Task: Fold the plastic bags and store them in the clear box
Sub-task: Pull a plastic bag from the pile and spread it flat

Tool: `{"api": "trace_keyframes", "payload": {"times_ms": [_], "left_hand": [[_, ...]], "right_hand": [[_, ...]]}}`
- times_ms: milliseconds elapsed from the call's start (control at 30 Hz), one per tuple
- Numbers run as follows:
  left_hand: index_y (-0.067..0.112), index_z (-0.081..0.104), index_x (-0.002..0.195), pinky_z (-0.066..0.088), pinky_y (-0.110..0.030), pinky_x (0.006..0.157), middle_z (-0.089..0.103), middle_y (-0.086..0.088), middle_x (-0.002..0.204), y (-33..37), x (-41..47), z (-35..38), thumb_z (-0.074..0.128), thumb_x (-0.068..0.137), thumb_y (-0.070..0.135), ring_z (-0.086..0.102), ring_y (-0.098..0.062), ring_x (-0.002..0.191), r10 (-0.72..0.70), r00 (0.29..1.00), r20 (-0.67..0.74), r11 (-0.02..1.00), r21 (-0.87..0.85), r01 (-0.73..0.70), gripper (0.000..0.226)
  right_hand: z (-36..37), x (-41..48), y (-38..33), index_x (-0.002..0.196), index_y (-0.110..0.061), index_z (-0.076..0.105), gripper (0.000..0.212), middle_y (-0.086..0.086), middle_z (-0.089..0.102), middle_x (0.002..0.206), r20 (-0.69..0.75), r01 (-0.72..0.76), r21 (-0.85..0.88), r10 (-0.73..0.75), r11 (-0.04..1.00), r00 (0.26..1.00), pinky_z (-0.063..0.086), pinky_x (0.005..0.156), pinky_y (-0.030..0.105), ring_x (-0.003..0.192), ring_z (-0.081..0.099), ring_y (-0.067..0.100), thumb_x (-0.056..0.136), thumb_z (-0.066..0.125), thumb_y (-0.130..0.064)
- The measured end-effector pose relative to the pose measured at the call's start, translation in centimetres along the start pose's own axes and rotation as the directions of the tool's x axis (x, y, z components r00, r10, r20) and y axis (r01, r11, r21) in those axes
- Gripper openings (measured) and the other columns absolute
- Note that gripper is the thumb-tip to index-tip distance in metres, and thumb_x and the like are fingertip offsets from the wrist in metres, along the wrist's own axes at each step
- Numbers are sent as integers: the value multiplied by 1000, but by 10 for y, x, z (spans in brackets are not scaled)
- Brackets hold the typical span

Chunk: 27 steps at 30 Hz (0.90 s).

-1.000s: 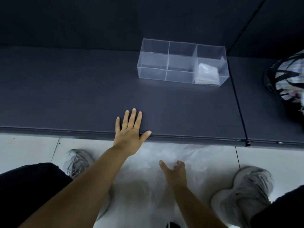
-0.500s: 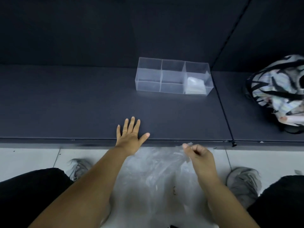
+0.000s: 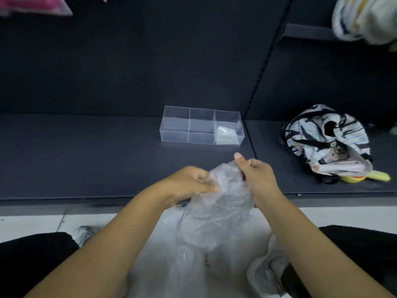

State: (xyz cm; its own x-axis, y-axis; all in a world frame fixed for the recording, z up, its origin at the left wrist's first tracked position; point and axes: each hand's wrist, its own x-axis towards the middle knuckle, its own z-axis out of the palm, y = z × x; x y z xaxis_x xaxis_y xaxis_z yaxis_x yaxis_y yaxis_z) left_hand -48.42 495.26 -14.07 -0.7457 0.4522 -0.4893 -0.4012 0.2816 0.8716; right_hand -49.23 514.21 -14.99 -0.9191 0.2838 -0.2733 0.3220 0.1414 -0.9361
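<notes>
- The left hand point(image 3: 189, 183) is curled, thumb and fingers pinching the left side of a crumpled clear plastic bag point(image 3: 217, 211) near its top.
- The right hand point(image 3: 255, 175) grips the bag's upper right edge, fingers curled round the film and thumb sticking upward.
- Both hands hold the bag up just above the front edge of the dark shelf point(image 3: 96, 151); the two hands sit close together with the bunched top of the bag between them.
- The rest of the bag hangs down between the forearms, wrinkled and unfolded, toward more clear plastic point(image 3: 182, 265) spread on the floor.
- A grey shoe point(image 3: 266, 274) shows beside the plastic under the right forearm, and part of another shoe point(image 3: 86, 233) by the left forearm, on white floor tiles point(image 3: 28, 222).
- Further back on the shelf stands the clear box point(image 3: 176, 136), well apart from the hands and split into compartments.
- Its right-end compartment holds a folded white bag point(image 3: 227, 136) (the other compartments look see-through to the shelf).
- To the right, past the shelf's seam, lies a striped fabric bag point(image 3: 322, 143), open at the top, with a yellow object point(image 3: 378, 176) touching its lower right edge; what it is I cannot tell.
</notes>
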Motion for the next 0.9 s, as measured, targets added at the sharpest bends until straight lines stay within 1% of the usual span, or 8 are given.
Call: {"api": "trace_keyframes", "payload": {"times_ms": [200,333,467,533,600,667,767,900], "left_hand": [[13,71,84,45,-23,63,64,1,67,28,-11,-52,68,87,26,57,-8,55,62,918,-391,997,-16,-74,14],[15,69,80,46,-17,51,61,6,59,50,-18,-86,65,90,24,54,-3,48,18,865,-502,986,-133,-97,13],[13,70,86,50,-23,63,62,2,67,71,-28,-120,68,87,24,57,-7,56,1,818,-575,989,-122,-88,11],[11,69,89,51,-25,69,65,0,68,79,-36,-135,72,83,26,59,-9,58,-36,848,-529,999,-32,22,16],[12,68,97,48,-24,71,69,3,77,85,-43,-142,75,75,36,62,-7,65,-141,922,-360,931,269,247,33],[20,58,126,43,-27,94,60,11,120,91,-39,-141,77,63,52,57,-8,106,-240,947,-215,763,562,321,74],[34,16,151,19,-28,114,23,20,147,103,-13,-127,80,56,65,20,-3,139,-54,995,-88,838,538,93,119],[37,35,143,30,-22,109,43,21,142,113,40,-105,80,59,59,40,6,129,36,998,50,894,445,-54,97]], "right_hand": [[-38,20,-59,85,-15,68,61,-2,68,82,260,110,-267,-38,957,965,46,69,22,80,62,12,61,64,-72],[-63,41,-91,119,-16,58,59,5,69,92,535,194,-359,32,913,844,46,97,34,94,64,15,67,83,-26],[-76,57,-114,94,-12,72,23,2,70,87,566,291,-471,32,833,824,50,75,14,82,64,10,74,79,-6],[-79,65,-122,81,-13,74,6,-3,72,82,551,318,-517,25,795,834,46,72,13,81,64,8,76,78,-12],[-78,74,-128,80,-13,73,8,-8,71,81,550,323,-514,17,795,835,42,78,15,86,63,6,81,76,-21],[-73,82,-131,76,-19,70,12,-16,68,76,574,331,-492,14,805,818,40,84,18,85,61,1,84,72,-27],[-59,97,-128,72,-22,66,18,-16,66,73,642,383,-481,19,789,766,42,92,24,80,62,-1,85,70,-34],[-32,123,-109,76,-21,69,17,-9,71,79,692,393,-416,5,820,722,47,90,29,81,66,5,83,71,-37]]}}
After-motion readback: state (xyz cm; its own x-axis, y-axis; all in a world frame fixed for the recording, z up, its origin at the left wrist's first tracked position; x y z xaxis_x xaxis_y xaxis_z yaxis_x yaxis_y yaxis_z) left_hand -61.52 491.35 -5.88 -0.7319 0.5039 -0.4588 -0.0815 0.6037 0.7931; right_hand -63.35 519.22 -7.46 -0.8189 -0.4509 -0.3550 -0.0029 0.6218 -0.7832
